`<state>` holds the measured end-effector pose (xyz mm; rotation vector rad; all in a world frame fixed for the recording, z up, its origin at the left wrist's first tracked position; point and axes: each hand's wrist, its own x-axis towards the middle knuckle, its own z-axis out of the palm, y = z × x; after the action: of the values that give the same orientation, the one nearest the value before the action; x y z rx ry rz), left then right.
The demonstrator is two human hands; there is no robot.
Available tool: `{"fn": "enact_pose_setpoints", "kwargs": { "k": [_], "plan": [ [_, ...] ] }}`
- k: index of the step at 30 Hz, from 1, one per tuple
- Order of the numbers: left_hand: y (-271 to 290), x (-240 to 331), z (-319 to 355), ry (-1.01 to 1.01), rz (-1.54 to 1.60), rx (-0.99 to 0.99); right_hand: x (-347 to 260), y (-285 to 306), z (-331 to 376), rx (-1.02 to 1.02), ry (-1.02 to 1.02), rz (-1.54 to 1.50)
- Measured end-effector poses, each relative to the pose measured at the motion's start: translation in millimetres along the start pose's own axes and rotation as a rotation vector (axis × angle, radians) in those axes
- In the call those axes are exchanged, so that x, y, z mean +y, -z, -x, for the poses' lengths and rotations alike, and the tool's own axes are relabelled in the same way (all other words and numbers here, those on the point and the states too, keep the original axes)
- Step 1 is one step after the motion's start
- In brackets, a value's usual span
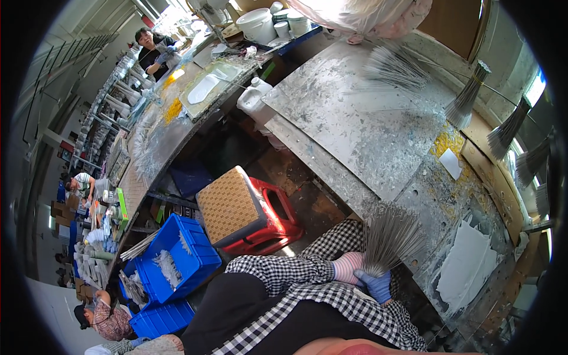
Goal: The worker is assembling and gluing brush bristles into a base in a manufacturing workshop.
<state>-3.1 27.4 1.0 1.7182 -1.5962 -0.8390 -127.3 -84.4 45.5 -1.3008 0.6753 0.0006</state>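
Note:
A bundle of thin grey metal wires (393,236) fans out above my two hands, at the near edge of the workbench. My left hand (349,266), in a pink-and-white striped covering, is closed at the base of the bundle; its fingertips are partly hidden. Wrapped round the same base is my right hand (376,286), in a blue glove, touching the left. Beside the bundle, on the benchtop, lies a spread patch of white paste (467,267). More loose thin wires (395,68) rest at the far end of the bench.
Tied wire bundles (468,97) hang along the right side. A red stool with a checked seat (231,207) stands left of the bench, near blue crates (204,251). A white jug (253,97) is by the bench corner. Other people (155,56) work at the left.

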Motion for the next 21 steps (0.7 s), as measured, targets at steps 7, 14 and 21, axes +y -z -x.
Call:
{"fn": "enact_pose_setpoints", "kwargs": {
  "k": [7, 14, 21],
  "plan": [
    [56.0, 41.7, -2.5, 0.329, 0.262, -0.367, -2.1, 8.1, 10.8, -0.065, -0.05, -0.218],
    [28.1, 16.2, -5.3, 0.021, 0.404, -0.093, -12.3, 2.7, 17.4, -0.017, 0.025, -0.258],
    [65.6, 52.4, -1.4, 0.114, 0.484, -0.038, -26.9, 4.1, 16.9, 0.097, 0.107, -0.207]
  ]
}}
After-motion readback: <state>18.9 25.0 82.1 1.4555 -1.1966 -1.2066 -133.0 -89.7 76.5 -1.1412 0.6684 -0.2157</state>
